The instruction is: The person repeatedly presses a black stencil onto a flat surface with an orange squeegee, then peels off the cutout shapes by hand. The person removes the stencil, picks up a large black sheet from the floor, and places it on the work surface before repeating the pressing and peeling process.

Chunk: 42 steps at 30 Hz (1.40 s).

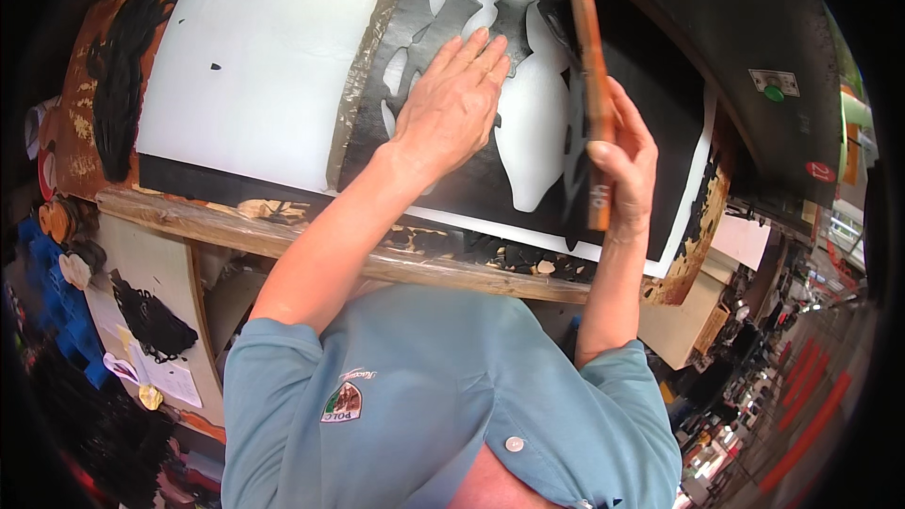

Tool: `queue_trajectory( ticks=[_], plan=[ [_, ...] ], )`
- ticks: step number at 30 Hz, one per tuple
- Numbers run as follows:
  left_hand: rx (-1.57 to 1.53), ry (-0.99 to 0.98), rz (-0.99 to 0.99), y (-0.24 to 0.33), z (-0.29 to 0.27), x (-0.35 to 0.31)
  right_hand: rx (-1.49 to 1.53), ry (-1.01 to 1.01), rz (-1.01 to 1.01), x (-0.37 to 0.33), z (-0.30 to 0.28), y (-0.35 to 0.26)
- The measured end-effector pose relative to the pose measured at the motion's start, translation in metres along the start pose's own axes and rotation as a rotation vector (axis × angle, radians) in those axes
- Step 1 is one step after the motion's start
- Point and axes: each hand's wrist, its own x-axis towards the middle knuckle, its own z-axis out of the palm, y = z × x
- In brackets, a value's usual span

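My left hand (454,99) lies flat on a black leather-like sheet (443,14), its fingers stretched out. Long, curved holes are cut through that sheet, and the white board (264,47) shows through them. In my right hand (630,165) is a cutting die (592,75), an orange-brown wooden board seen nearly edge-on. It is tilted up over the right part of the sheet. My thumb is on its near side and the fingers are behind it; its cutting face is mostly hidden.
A grey-brown strip (372,47) borders the sheet's left side. Black scraps (132,75) lie at the far left. A wooden beam (424,262) runs along the front edge, with offcuts behind it. A dark machine housing with a green button (774,92) overhangs the right side.
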Motion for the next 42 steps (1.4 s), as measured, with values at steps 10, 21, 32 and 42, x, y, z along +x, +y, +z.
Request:
queue_trajectory(
  ticks=[10, 21, 32, 42],
  plan=[
    [-0.990, -0.194, -0.379, 0.109, -0.020, 0.002, 0.516, -0.063, 0.023, -0.003, -0.016, 0.007],
    [-1.449, 0.060, -0.887, 0.079, -0.002, -0.040, 0.088, 0.139, -0.052, -0.034, -0.058, 0.014],
    [-1.576, -0.105, -0.980, 0.084, -0.026, -0.056, -0.871, 0.066, -0.637, -0.048, -0.045, 0.018],
    [-1.710, 0.053, -0.827, 0.079, -0.024, -0.051, -0.680, -0.353, -0.773, -0.001, 0.019, 0.009]
  ],
)
